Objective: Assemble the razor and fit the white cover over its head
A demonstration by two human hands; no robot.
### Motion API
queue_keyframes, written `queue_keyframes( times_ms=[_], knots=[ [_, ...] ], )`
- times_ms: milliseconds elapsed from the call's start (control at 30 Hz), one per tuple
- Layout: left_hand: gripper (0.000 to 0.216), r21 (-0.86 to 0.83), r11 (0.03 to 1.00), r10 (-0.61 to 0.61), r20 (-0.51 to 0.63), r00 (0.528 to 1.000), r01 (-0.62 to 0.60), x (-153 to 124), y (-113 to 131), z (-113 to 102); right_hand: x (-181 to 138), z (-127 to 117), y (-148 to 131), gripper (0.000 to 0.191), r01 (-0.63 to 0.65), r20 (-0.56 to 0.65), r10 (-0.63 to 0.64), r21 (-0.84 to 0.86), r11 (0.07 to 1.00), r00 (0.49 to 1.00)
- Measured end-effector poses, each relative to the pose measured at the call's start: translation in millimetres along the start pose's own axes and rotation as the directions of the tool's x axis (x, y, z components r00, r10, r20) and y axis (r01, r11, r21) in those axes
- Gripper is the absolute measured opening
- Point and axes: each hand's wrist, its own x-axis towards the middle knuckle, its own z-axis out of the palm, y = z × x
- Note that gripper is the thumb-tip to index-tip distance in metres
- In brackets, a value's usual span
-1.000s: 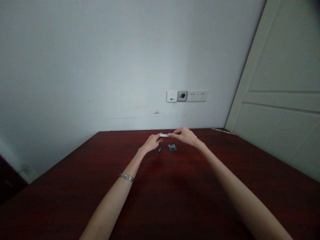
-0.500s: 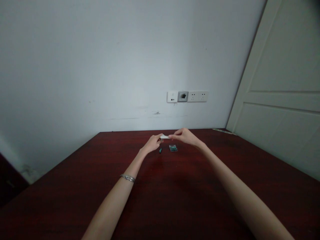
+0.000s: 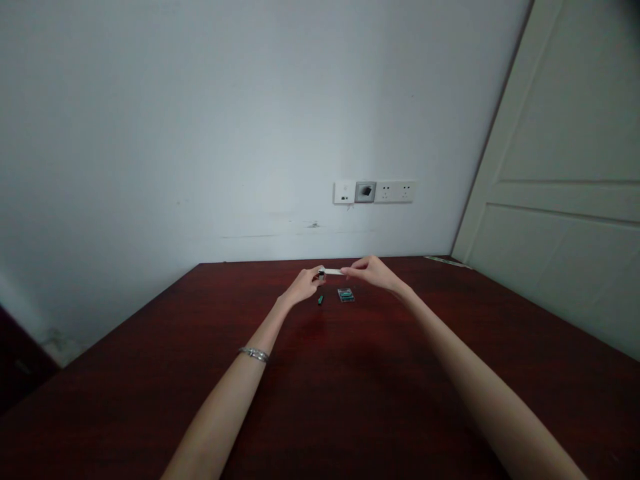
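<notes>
Both my arms reach far out over a dark red wooden table [image 3: 320, 387]. My left hand [image 3: 304, 285] and my right hand [image 3: 371, 272] are held above it, each pinching one end of a small white strip [image 3: 333, 271] stretched between them. At the left end of the strip, by my left fingertips, is a small dark bit that I cannot make out. On the table just below the hands lie a small dark green piece [image 3: 320, 300] and a small clear packet with green contents [image 3: 345, 295]. A silver bracelet [image 3: 253, 354] is on my left wrist.
A pale wall stands right behind the table's far edge, with a row of sockets [image 3: 374, 192] above the hands. A white door [image 3: 565, 200] closes off the right side. Something thin and light lies at the table's far right corner [image 3: 443, 261].
My hands have drawn slightly apart, so more of the white strip shows between them. The pieces on the table have not moved.
</notes>
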Motion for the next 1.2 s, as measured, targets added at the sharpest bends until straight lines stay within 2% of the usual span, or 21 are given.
queue_keyframes(
  times_ms=[167,400,733,967,1200],
  knots=[
    [0.015,0.030,1.000,-0.004,0.010,1.000,0.004,0,1,1,4,8,-2,0.059,-0.003,-0.012,0.003,-0.033,0.999,1.000],
    [0.013,0.009,0.999,-0.049,0.013,0.999,0.049,-1,2,0,3,-4,9,0.060,-0.020,-0.020,0.019,-0.091,0.996,1.000],
    [0.015,-0.011,1.000,-0.006,0.006,1.000,0.007,1,-2,2,5,3,-10,0.055,0.016,-0.030,-0.020,-0.115,0.993,0.999],
    [0.013,-0.024,1.000,-0.017,-0.020,1.000,0.017,1,-2,2,4,-14,3,0.057,0.025,-0.074,-0.035,-0.131,0.991,0.997],
    [0.014,0.008,0.997,-0.072,-0.004,0.997,0.072,2,-4,3,3,-3,-22,0.059,0.026,-0.066,-0.037,-0.160,0.987,0.997]
  ],
)
